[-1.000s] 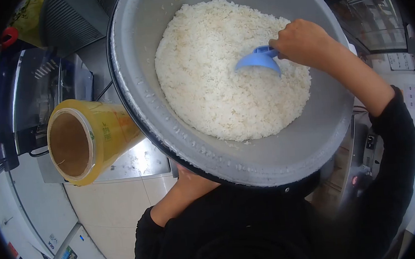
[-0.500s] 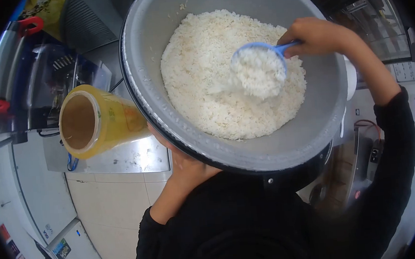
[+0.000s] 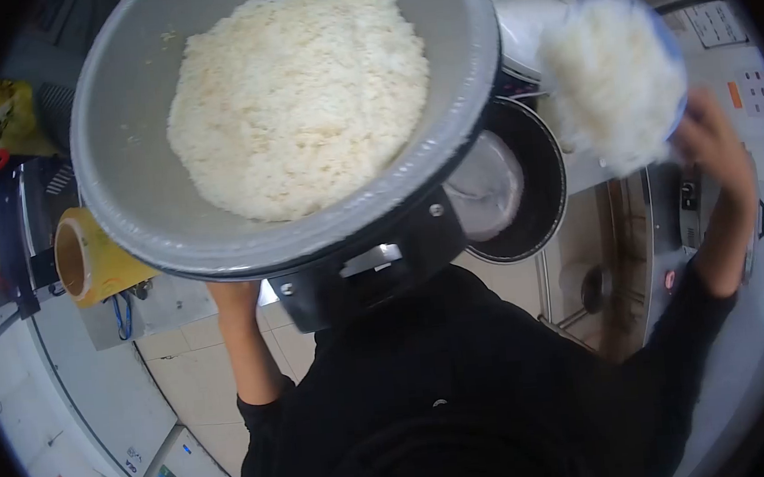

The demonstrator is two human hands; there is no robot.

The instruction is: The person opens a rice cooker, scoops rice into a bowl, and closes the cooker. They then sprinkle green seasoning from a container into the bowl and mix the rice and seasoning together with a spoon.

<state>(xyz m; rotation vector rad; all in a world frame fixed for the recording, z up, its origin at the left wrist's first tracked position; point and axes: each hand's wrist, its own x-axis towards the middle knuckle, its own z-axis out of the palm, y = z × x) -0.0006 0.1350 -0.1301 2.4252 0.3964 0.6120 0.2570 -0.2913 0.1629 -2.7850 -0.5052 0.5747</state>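
A large grey pot (image 3: 467, 61) in a black cooker body holds a mound of white rice (image 3: 299, 101). At the right, my right hand (image 3: 711, 145) is closed round the handle end of a blue scoop (image 3: 670, 45), blurred by motion and heaped with rice. The scoop is outside the pot, up and to its right. My left hand (image 3: 236, 293) is under the pot's lower left rim, its fingers hidden by the pot.
A black pot (image 3: 544, 185) with something whitish inside stands right of the cooker. Behind it is a white appliance (image 3: 530, 12). A yellow roll (image 3: 101, 256) lies at the left on a metal counter (image 3: 172, 307). White cabinets (image 3: 97, 386) stand lower left.
My right hand has carried the rice-filled scoop out of the large pot to the right. The view has shifted right, bringing the black pot into sight. My left hand stays at the pot's underside.
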